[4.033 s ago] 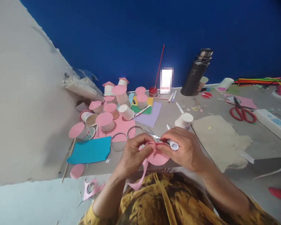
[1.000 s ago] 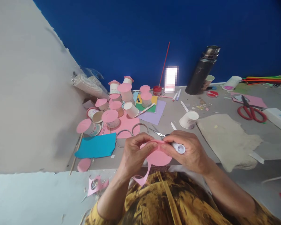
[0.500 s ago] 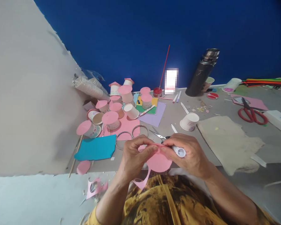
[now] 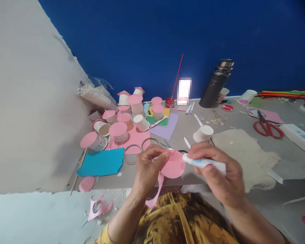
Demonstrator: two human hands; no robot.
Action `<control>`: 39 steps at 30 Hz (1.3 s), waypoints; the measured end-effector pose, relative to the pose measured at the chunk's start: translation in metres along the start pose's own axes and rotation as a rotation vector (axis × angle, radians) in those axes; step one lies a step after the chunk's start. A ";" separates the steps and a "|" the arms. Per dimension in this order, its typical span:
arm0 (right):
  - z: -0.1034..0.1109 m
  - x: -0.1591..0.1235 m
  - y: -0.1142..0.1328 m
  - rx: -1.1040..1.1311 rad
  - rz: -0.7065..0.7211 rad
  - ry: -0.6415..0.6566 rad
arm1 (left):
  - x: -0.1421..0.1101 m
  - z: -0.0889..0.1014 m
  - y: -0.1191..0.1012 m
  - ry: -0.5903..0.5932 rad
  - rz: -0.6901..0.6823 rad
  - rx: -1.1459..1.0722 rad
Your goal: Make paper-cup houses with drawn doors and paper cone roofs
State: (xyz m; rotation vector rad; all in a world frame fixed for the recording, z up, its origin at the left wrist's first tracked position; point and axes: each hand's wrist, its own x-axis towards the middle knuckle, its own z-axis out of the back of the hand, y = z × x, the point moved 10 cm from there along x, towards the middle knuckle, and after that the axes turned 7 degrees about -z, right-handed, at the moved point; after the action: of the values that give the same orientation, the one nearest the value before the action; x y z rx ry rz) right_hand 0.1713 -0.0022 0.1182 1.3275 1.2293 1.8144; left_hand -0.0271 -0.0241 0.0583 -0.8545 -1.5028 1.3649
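Note:
My left hand [image 4: 149,167] pinches the edge of a round pink paper disc [image 4: 174,166] between thumb and fingers. A slit or fold shows near the disc's top edge. My right hand [image 4: 222,174] is wrapped round a white glue tube [image 4: 205,162], held nearly level with its narrow end pointing at the disc's right side. A curved pink paper offcut [image 4: 156,193] hangs below my left hand. Just behind the disc lie two tape rings [image 4: 133,154] and small scissors [image 4: 166,145], partly hidden.
Paper cups with pink tops [image 4: 118,130] crowd the left of the table. Blue paper [image 4: 101,162] lies in front. A white cup [image 4: 203,133], a grey cloth [image 4: 244,152], red-handled scissors [image 4: 268,128] and a dark flask [image 4: 216,84] stand or lie to the right.
My right hand has let go of the disc's edge and moved right, turning the glue tube to point left toward the disc. My left hand still holds the disc.

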 end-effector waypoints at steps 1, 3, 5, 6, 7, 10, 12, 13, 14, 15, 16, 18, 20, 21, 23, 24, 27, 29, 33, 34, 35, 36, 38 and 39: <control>-0.007 -0.001 -0.003 -0.013 -0.017 0.035 | -0.001 -0.001 -0.001 -0.010 0.000 -0.011; -0.015 -0.002 -0.006 -0.072 -0.007 0.056 | -0.004 -0.004 -0.001 -0.017 0.022 -0.033; -0.017 -0.002 -0.005 -0.155 0.035 0.045 | -0.006 -0.008 0.001 0.000 0.054 -0.057; -0.017 -0.001 -0.005 -0.191 0.052 0.039 | -0.007 -0.009 0.002 0.009 0.062 -0.073; -0.016 0.000 -0.004 -0.220 0.062 0.033 | -0.008 -0.010 0.003 0.016 0.064 -0.092; -0.014 0.003 -0.003 -0.261 0.068 0.019 | -0.008 -0.013 0.003 0.042 0.056 -0.134; -0.012 0.005 -0.002 -0.273 0.071 0.001 | -0.007 -0.017 0.001 0.075 0.034 -0.142; -0.011 0.005 -0.001 -0.274 0.074 -0.008 | -0.007 -0.018 0.001 0.089 0.022 -0.143; -0.010 0.006 0.000 -0.273 0.076 -0.016 | -0.007 -0.019 0.000 0.099 0.010 -0.141; -0.009 0.006 0.001 -0.273 0.080 -0.019 | -0.007 -0.020 -0.001 0.103 -0.002 -0.137; -0.009 0.006 0.003 -0.274 0.086 -0.014 | -0.007 -0.020 -0.002 0.104 -0.014 -0.126; -0.011 0.005 0.006 -0.287 0.109 0.019 | -0.007 -0.019 -0.005 0.097 -0.049 -0.081; -0.016 0.003 0.011 -0.325 0.154 0.071 | -0.008 -0.018 -0.010 0.092 -0.100 -0.023; -0.018 0.001 0.014 -0.350 0.182 0.095 | -0.008 -0.018 -0.012 0.091 -0.126 -0.002; -0.022 -0.002 0.019 -0.399 0.229 0.125 | -0.010 -0.018 -0.015 0.099 -0.169 0.015; -0.023 -0.004 0.019 -0.418 0.240 0.131 | -0.010 -0.019 -0.016 0.108 -0.182 0.014; -0.023 -0.006 0.019 -0.451 0.243 0.121 | -0.011 -0.021 -0.017 0.135 -0.210 0.021; -0.022 -0.006 0.019 -0.470 0.239 0.105 | -0.012 -0.022 -0.019 0.150 -0.238 0.037; -0.022 -0.006 0.021 -0.522 0.250 0.059 | -0.014 -0.023 -0.025 0.151 -0.287 0.045; -0.021 -0.005 0.022 -0.535 0.252 0.046 | -0.014 -0.023 -0.025 0.150 -0.287 0.044; -0.021 -0.005 0.023 -0.546 0.255 0.039 | -0.014 -0.024 -0.025 0.152 -0.285 0.042; -0.021 -0.004 0.023 -0.552 0.259 0.038 | -0.014 -0.024 -0.025 0.155 -0.277 0.039; -0.023 -0.004 0.025 -0.552 0.276 0.061 | -0.014 -0.025 -0.023 0.162 -0.259 0.025; -0.024 -0.005 0.025 -0.545 0.287 0.084 | -0.014 -0.025 -0.023 0.162 -0.251 0.014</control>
State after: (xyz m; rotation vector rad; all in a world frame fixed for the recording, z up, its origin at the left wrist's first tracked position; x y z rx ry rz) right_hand 0.1523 -0.0246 0.1374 1.1544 0.5269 2.2146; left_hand 0.0032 -0.0310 0.0778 -0.7222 -1.4201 1.0946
